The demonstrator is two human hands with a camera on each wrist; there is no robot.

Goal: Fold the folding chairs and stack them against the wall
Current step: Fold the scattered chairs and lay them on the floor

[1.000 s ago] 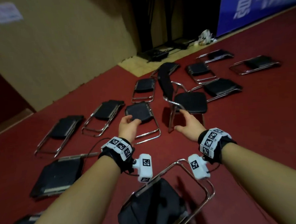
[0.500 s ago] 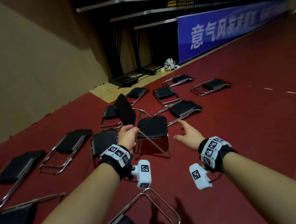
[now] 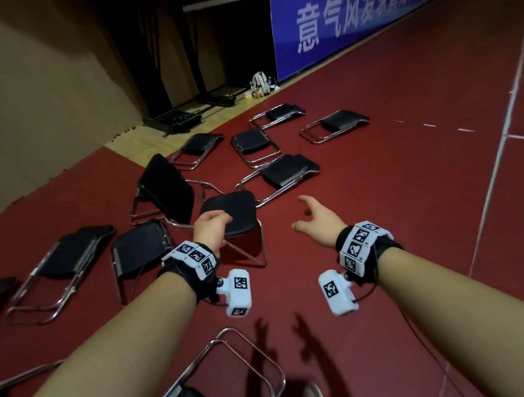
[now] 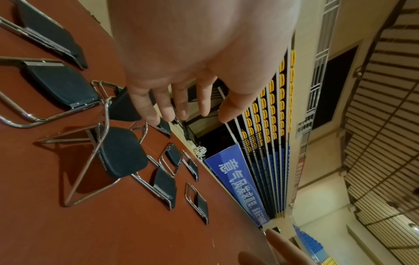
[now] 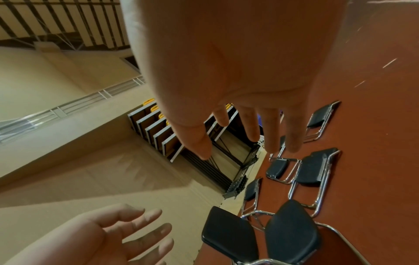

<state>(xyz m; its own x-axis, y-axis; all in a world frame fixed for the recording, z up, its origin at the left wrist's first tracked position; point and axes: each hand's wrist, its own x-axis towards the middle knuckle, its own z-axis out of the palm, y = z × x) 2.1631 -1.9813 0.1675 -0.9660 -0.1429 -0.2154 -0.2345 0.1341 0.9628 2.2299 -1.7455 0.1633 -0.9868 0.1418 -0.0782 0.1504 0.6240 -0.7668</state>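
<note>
While our forearms reach out ahead of us over the red floor (image 3: 375,174), a folded chair (image 3: 221,376) lies nearest, just below our wrists, its chrome frame partly cut off by the lower edge of the head view. Our left hand (image 3: 210,228) is held out palm down, wrist a little bent; its fingers (image 4: 163,107) hang loosely extended and spread, holding nothing. From the head view it sits in front of the near edge of the open chair's seat, but the wrist view shows air between the fingers and the chair. Our right hand (image 3: 316,219) is stretched forward to the right of that seat, palm turned inward, thumb out to the side, its fingers (image 5: 254,129) relaxed and apart, also empty.

Just past both hands stands the open chair (image 3: 228,212), the only unfolded one, its black backrest tilted away to the left and its chrome legs planted on the floor. Around and beyond it more folded chairs (image 3: 289,169) lie flat, scattered and well apart from the tan wall (image 3: 37,104) on the left. Farther still, a blue banner (image 3: 351,20) with white characters runs along the far side, beside dark retracted stands (image 3: 186,50).
</note>
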